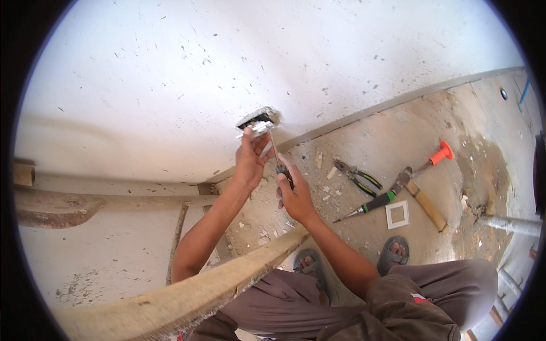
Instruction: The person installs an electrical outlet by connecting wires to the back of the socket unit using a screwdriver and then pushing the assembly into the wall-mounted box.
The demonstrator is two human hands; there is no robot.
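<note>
A white electrical fitting sits at the mouth of a dark wall box, which is set in a rough-edged hole in the white wall. My left hand grips the fitting from below, its thumb against the front. My right hand is wrapped round the dark handle of a screwdriver. The screwdriver's thin shaft points up to the right end of the fitting, beside my left fingers. Whether the tip sits in a screw is too small to tell.
On the dusty floor to the right lie pliers, a green-and-black screwdriver, a hammer, a chisel with an orange guard and a white square frame. A wooden beam crosses below my forearms. Plaster crumbs litter the floor.
</note>
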